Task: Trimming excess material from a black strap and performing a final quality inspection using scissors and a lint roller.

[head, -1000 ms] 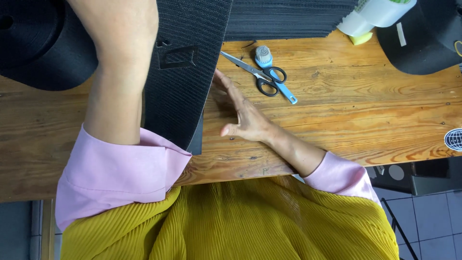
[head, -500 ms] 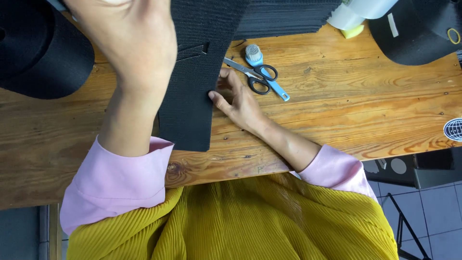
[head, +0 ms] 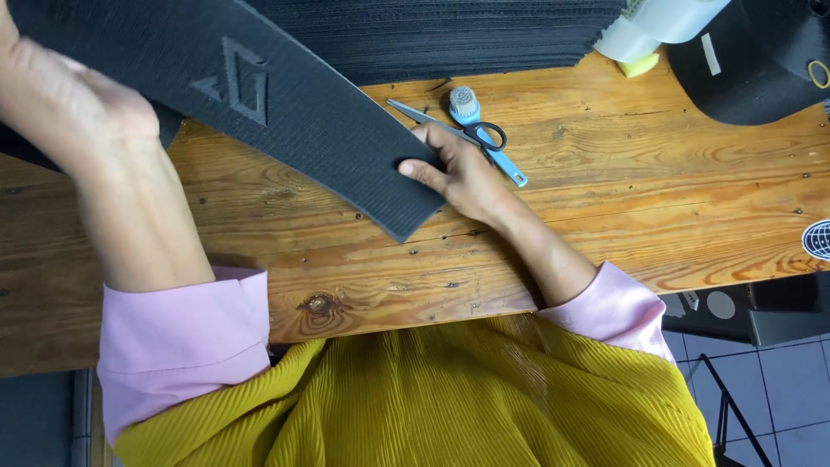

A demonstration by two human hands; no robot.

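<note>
Wooden table (head: 657,199), bare toward right edge. Black ribbed panel (head: 285,112) slanted above it, lower corner pinched in right hand (head: 462,173), upper end apparently clasped by left hand (head: 60,104). Scissors (head: 484,143) just beside right hand; black stack (head: 450,35) behind.

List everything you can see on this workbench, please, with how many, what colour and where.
strip: one, black ribbed with a raised triangle mark, slanting across the table, held at both ends
stack: one, black ribbed sheets, far edge of the table
scissors: one pair, blue handles, just beyond the right hand
brush: one, small, blue with grey bristles, beside the scissors
caps: two, black, one far right, one at the left edge, mostly hidden
roll: one, white, top right
table: one, brown wood
left hand: grip on the strip's upper end
right hand: grip on the strip's lower end
</note>
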